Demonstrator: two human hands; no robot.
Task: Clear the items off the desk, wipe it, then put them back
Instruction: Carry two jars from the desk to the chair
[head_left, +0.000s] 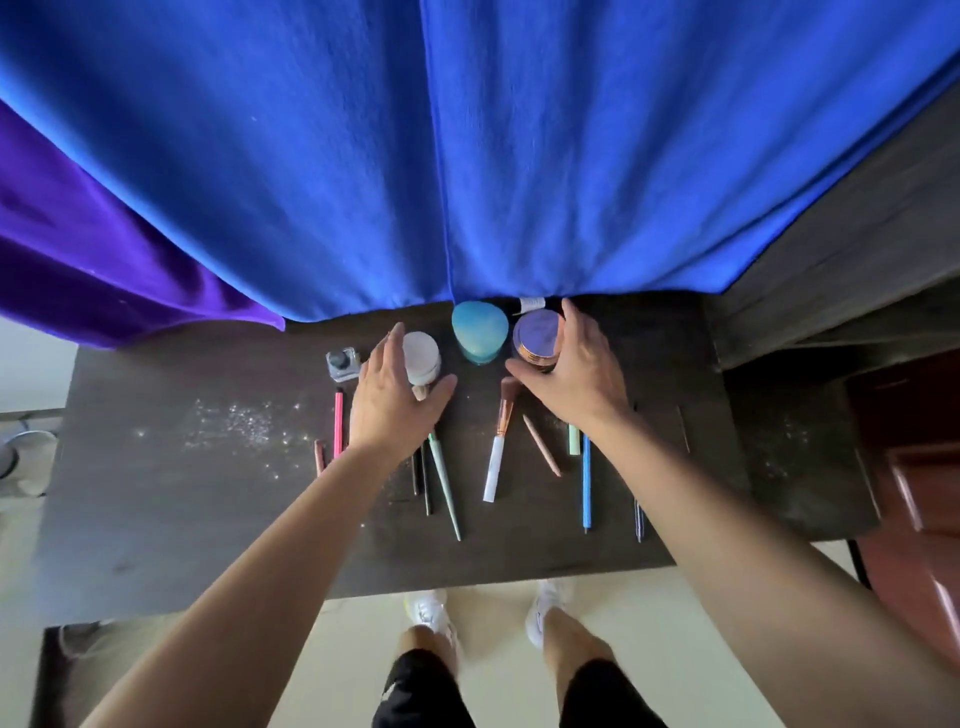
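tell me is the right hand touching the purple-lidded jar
Touching. The head view shows the right hand curled round the purple-lidded jar, with its fingers against the far side and its thumb at the near side.

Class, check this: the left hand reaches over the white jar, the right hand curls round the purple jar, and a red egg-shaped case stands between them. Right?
No. The head view shows the case is teal, not red. The rest holds: left hand over the white jar, right hand round the purple jar, case between them.
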